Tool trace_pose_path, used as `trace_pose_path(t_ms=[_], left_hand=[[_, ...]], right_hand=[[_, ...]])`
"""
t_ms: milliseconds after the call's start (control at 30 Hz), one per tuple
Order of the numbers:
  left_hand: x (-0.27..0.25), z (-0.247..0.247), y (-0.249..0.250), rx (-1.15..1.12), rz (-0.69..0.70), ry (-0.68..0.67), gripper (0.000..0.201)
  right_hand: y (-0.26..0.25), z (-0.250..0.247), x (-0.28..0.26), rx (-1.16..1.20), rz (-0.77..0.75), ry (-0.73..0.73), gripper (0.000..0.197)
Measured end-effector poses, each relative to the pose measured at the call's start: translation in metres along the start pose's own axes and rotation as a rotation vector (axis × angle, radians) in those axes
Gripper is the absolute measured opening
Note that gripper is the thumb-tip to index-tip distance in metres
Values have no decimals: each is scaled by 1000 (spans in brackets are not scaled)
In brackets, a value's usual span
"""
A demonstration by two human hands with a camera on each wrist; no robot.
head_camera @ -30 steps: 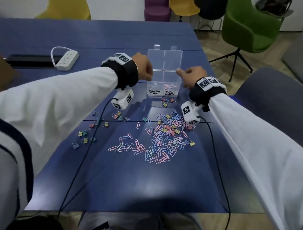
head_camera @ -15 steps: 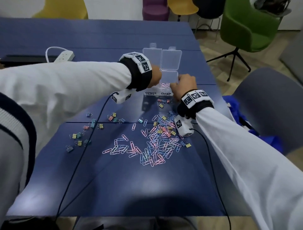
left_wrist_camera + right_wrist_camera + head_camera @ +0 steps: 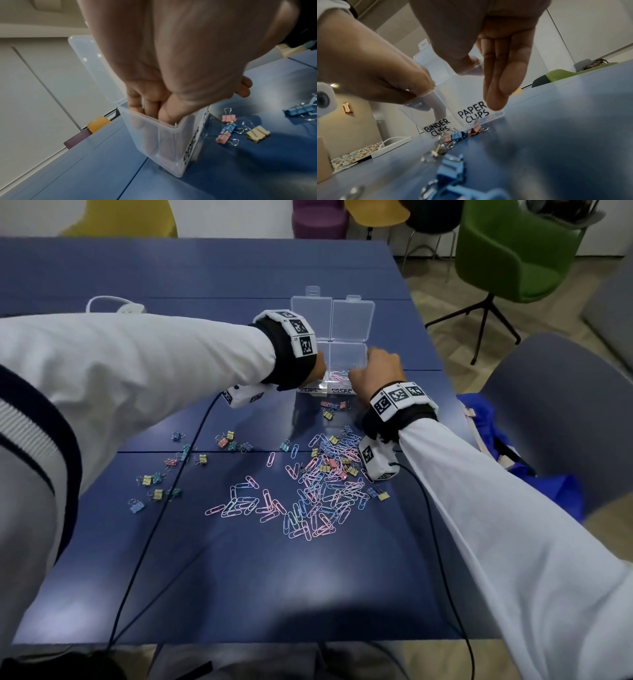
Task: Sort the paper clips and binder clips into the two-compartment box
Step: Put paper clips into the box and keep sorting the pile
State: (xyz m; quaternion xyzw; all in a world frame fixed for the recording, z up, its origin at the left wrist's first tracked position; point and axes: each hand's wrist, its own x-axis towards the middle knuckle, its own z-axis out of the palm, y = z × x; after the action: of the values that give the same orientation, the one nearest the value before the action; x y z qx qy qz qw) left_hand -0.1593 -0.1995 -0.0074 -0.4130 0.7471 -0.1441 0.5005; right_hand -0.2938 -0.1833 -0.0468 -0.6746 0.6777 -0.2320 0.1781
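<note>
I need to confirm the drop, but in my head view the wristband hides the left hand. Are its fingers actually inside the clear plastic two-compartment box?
Observer: Yes. In the left wrist view, the left hand has its fingers down inside a corner compartment of the clear plastic two-compartment box.
Operator: Which compartment?
Observer: In the right wrist view, the handwritten BINDER CLIPS label is on that compartment's front wall.
Operator: Is the right hand carrying anything?
Observer: Nothing shows. The right hand has its fingers straight and together, pointing down in front of the PAPER CLIPS label.
</note>
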Motion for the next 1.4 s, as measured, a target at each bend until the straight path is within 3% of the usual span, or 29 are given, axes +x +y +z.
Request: trace_pose_path(t_ms=[233, 300, 500, 667, 833, 1033, 1200, 1300, 1400], left_hand=[[-5, 2, 3, -85, 19, 119, 38], [-8, 3, -3, -175, 14, 139, 31], [-21, 11, -14, -431, 99, 299, 39], [-24, 15, -6, -366, 32, 256, 32], [-18, 10, 8, -328, -73, 198, 39], [-25, 10, 4, -311, -41, 167, 39], [-31, 15, -6, -577, -26, 223, 30], [-35, 15, -16, -759, -8, 288, 35], [-38, 18, -18, -792, 26, 298, 30]], right_hand=[[-1, 0, 0, -6, -15, 7, 27], [-1, 0, 0, -8, -13, 7, 27], [-1, -1, 2, -9, -15, -2, 27], [-6, 2, 1, -34, -25, -6, 24], [-7, 0, -2, -55, -11, 13, 24], [-8, 3, -1, -64, 13, 19, 26], [-8, 4, 0, -61, 15, 24, 26], [-7, 5, 1, -57, 12, 27, 25], [-6, 5, 1, -56, 13, 24, 25]])
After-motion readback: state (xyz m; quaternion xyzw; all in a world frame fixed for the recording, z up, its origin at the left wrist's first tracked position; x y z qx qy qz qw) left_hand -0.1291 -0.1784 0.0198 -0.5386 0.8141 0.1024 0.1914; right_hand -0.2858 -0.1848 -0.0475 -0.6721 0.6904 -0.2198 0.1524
